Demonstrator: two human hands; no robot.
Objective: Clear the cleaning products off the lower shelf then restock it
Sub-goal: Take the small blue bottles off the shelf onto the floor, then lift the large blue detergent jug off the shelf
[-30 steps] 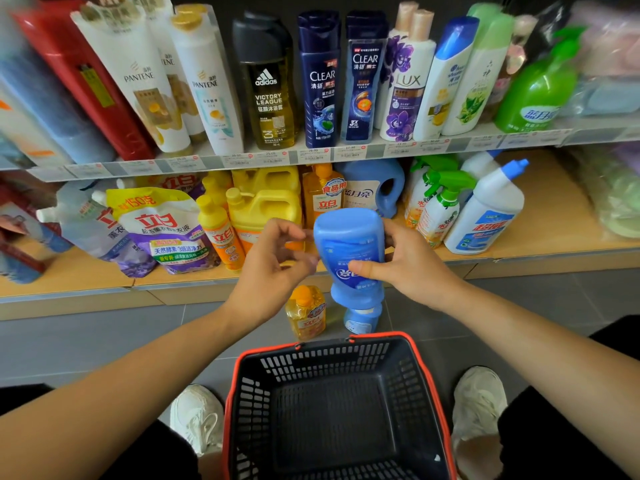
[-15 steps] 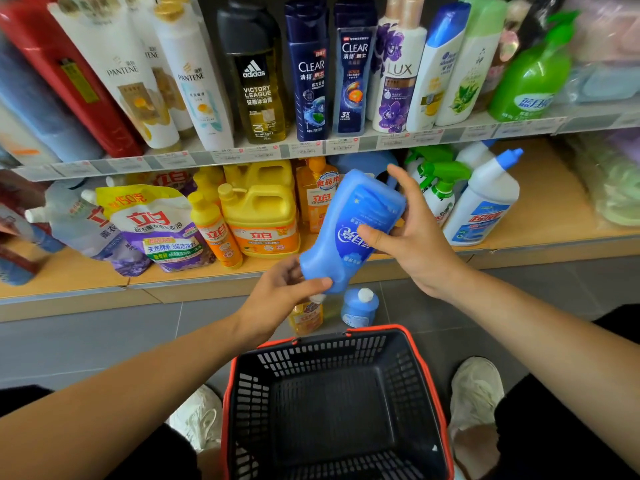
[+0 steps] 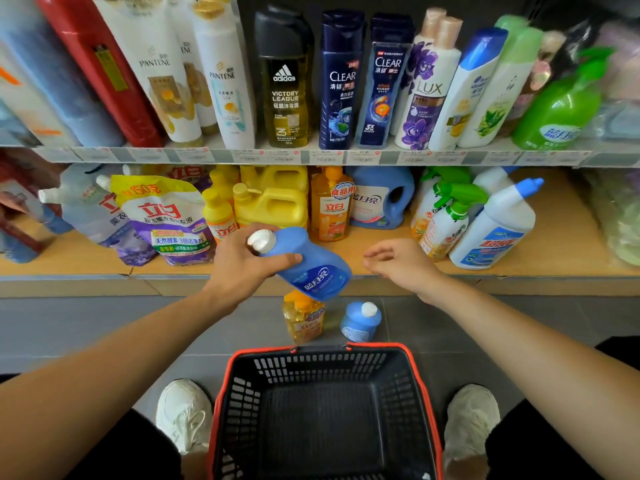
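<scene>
My left hand (image 3: 239, 268) grips a blue detergent bottle (image 3: 311, 268) near its white cap, holding it tilted in front of the lower shelf (image 3: 561, 244). Beside it to the right, my right hand (image 3: 398, 265) hovers with relaxed fingers and holds nothing. On the lower shelf stand refill pouches (image 3: 173, 220), yellow jugs (image 3: 273, 202), an orange dish-soap bottle (image 3: 330, 206), a blue handled jug (image 3: 381, 199), green-trigger sprayers (image 3: 450, 216) and a white toilet-cleaner bottle (image 3: 498, 226). A small orange bottle (image 3: 304, 320) and a small blue bottle (image 3: 360, 322) stand on the floor below.
A black basket with a red rim (image 3: 426, 386) sits on the grey floor between my white shoes. The upper shelf (image 3: 311, 155) carries shampoo and body-wash bottles. Bagged goods lie at the shelf's far right (image 3: 616, 216).
The blue bottle passed from my right hand to my left and turned cap-up to the left. My right hand let go and drew back to the right.
</scene>
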